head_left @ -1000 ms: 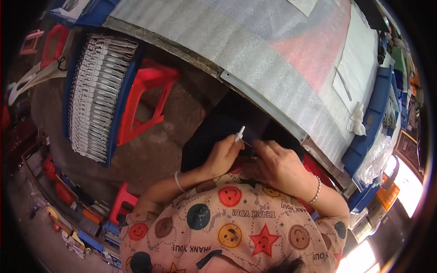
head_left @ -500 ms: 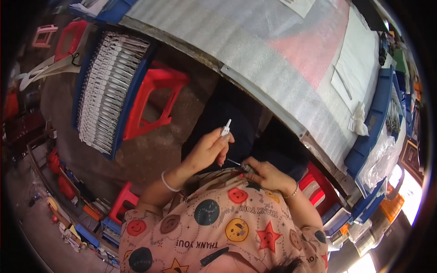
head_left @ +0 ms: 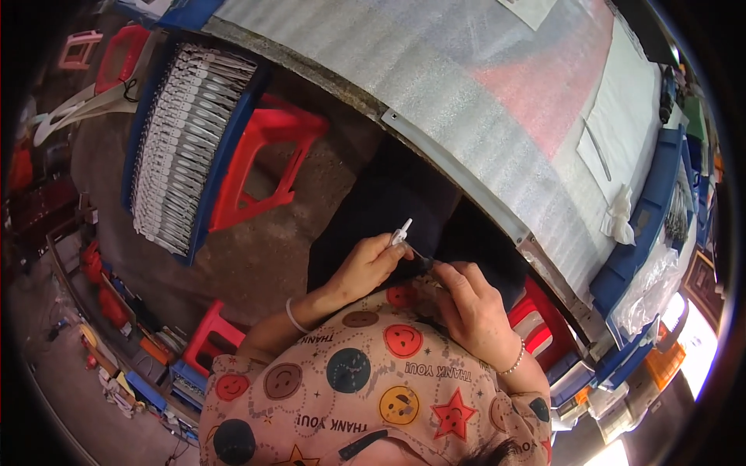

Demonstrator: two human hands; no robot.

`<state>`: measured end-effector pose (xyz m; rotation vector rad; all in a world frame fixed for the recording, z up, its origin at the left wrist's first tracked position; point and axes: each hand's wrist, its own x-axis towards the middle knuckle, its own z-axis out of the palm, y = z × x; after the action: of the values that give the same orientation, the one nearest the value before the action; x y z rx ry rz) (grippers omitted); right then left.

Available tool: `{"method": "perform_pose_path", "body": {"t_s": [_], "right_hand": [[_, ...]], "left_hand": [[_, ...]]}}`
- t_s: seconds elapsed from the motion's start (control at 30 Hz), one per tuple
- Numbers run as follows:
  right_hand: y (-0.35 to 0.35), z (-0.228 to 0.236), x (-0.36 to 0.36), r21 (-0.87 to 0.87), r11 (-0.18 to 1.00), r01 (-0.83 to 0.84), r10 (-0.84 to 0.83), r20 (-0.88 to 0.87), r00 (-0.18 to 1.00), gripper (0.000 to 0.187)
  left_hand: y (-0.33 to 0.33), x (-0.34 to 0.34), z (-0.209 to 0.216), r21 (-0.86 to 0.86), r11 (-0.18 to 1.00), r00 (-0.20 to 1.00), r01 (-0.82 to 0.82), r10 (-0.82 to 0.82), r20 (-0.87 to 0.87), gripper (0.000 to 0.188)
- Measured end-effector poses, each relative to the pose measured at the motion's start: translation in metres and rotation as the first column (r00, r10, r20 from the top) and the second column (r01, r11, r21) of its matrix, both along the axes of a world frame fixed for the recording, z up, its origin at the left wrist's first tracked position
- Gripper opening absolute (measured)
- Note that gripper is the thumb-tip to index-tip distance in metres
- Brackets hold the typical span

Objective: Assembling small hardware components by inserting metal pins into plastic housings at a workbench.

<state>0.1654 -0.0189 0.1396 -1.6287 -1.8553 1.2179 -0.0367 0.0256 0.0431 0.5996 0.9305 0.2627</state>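
Note:
My left hand (head_left: 368,268) is closed around a small white plastic piece (head_left: 401,232) with a narrow tip that points up and away from me. Close beside it on the right, my right hand (head_left: 473,308) pinches a thin metal rod (head_left: 420,255) whose far end reaches the left hand's fingers. Its other end is hidden by my fingers, so I cannot tell what tool or part it is. Both hands are held over my lap, in front of my patterned top.
A worktable (head_left: 435,85) covered in foam sheet stands ahead. On the left, a blue bin (head_left: 200,225) of white-and-silver slim parts rests by a red stool (head_left: 268,167). On the table's right lie a metal strip (head_left: 597,147), crumpled tissue (head_left: 619,217) and a blue tray (head_left: 633,237).
My right hand has moved up and forward, bringing the thin rod to the left hand. The white piece has shifted slightly right and down and tilts more to the right.

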Motion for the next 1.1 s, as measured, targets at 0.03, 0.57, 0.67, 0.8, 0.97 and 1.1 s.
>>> {"method": "perform_pose_path", "body": {"t_s": [0.03, 0.57, 0.67, 0.8, 0.97, 1.1], "right_hand": [[0.0, -0.002, 0.0, 0.02, 1.0, -0.005, 0.005, 0.016, 1.0, 0.042], [0.001, -0.011, 0.005, -0.065, 0.989, 0.135, -0.136, -0.024, 0.99, 0.033], [-0.005, -0.016, -0.001, 0.016, 0.958, -0.287, 0.248, 0.456, 0.855, 0.034], [-0.008, -0.033, -0.005, 0.106, 0.961, -0.257, 0.183, 0.453, 0.872, 0.042], [-0.005, -0.056, 0.004, -0.727, 0.571, 0.381, -0.754, -0.282, 0.593, 0.017], [0.013, -0.034, 0.013, -0.934, 0.295, 0.201, -0.885, -0.188, 0.426, 0.014]], "left_hand": [[0.0, 0.002, -0.001, 0.096, 0.995, 0.999, 0.025, -0.021, -0.049, 0.022], [-0.008, 0.018, -0.001, 0.526, 0.828, 0.947, 0.193, -0.016, -0.322, 0.018], [-0.021, 0.02, -0.018, 0.65, 0.692, 0.905, 0.314, -0.011, -0.425, 0.015], [-0.024, 0.019, -0.023, 0.686, 0.633, 0.895, 0.359, -0.025, -0.446, 0.014], [-0.024, 0.024, -0.026, 0.689, 0.598, 0.842, 0.409, 0.044, -0.538, 0.015], [-0.023, 0.023, -0.029, 0.712, 0.604, 0.874, 0.358, 0.051, -0.483, 0.015]]}}
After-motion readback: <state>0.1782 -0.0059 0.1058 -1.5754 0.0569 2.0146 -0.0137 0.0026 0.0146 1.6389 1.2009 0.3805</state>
